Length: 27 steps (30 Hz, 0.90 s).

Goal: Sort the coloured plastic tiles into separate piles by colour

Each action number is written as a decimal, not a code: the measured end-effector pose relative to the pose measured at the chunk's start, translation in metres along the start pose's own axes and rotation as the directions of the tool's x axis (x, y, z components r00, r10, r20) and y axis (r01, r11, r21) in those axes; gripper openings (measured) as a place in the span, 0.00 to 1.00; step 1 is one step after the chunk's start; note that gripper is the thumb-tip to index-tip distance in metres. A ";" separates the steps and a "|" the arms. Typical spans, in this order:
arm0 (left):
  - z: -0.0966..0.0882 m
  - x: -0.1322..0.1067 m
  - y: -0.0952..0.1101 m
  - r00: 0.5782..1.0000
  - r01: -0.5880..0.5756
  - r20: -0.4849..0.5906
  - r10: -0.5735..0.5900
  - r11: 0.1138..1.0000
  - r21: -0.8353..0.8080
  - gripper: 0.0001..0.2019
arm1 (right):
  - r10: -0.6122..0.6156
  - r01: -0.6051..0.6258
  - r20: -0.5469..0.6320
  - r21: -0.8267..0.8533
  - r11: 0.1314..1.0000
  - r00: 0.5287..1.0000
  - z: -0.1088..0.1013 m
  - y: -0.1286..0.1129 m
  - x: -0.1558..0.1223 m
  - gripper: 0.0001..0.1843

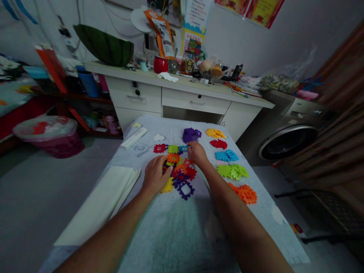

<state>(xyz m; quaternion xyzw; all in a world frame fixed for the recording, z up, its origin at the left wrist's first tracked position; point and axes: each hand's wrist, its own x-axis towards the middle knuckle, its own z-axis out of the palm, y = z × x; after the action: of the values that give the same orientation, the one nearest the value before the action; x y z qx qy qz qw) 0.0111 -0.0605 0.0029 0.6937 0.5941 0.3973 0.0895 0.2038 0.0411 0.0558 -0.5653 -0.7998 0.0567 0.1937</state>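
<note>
Notched plastic building pieces lie on a cloth-covered table (170, 235). A short row runs from a red square piece (160, 148) through a lime-green piece (173, 149) to a blue square piece (183, 148). My right hand (198, 152) pinches the blue piece at the row's right end. Nearer to me is a mixed pile (184, 170) of orange, red, purple and yellow pieces. At its left edge rests my left hand (155, 175), thumb apart from the fingers and touching the pieces. Some of its fingertips are hard to make out. A purple square frame piece (185, 190) lies at the pile's near edge.
Sorted heaps stand on the right: purple (191, 135), yellow (216, 133), red (218, 144), blue (226, 155), green (233, 171) and orange (245, 193). On the left lie a folded white cloth (99, 201) and a long white box (134, 138). Behind is a drawer desk (136, 98).
</note>
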 end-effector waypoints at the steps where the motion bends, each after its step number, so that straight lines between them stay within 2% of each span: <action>1: 0.000 0.000 0.000 1.000 0.000 0.001 0.000 1.000 0.001 0.19 | 0.026 -0.026 -0.018 0.017 1.000 1.000 -0.005 0.006 0.000 0.16; 4: 0.000 0.000 0.000 1.000 -0.008 0.003 0.008 1.000 0.001 0.19 | 0.111 -0.111 -0.001 0.073 0.991 0.994 -0.021 0.026 -0.002 0.15; 6: -0.001 0.001 0.001 1.000 -0.010 0.001 0.010 1.000 0.003 0.19 | 0.174 -0.180 0.071 0.093 0.979 0.982 -0.029 0.037 -0.005 0.14; 9: -0.001 0.001 0.001 1.000 -0.004 0.003 0.004 1.000 0.003 0.20 | 0.228 -0.236 0.162 0.034 0.971 0.960 -0.034 0.046 -0.012 0.15; 12: 0.000 0.000 0.000 1.000 -0.001 0.003 0.001 1.000 0.009 0.20 | 0.194 -0.185 0.187 -0.064 0.981 0.963 -0.030 0.050 -0.019 0.17; 16: 0.002 0.000 -0.002 1.000 -0.004 0.010 0.004 1.000 0.021 0.20 | 0.136 -0.106 0.211 -0.147 0.983 0.968 -0.021 0.049 -0.024 0.25; 20: 0.001 0.001 -0.001 1.000 -0.007 0.002 0.007 1.000 0.016 0.19 | 0.083 -0.044 0.240 -0.164 0.985 0.967 -0.016 0.046 -0.024 0.23; 23: 0.001 0.001 -0.001 1.000 -0.008 0.000 0.008 1.000 0.012 0.19 | 0.069 -0.022 0.258 -0.181 0.983 0.964 -0.022 0.047 -0.024 0.24; 27: 0.001 0.001 -0.001 1.000 -0.006 0.011 0.005 1.000 0.018 0.20 | 0.073 -0.004 0.259 -0.259 0.966 0.963 -0.045 0.062 -0.024 0.24</action>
<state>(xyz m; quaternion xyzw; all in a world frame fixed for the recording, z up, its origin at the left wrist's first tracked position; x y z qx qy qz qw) 0.0108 -0.0589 0.0023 0.6982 0.5953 0.3884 0.0853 0.2826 0.0351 0.0720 -0.5884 -0.8079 0.0324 0.0088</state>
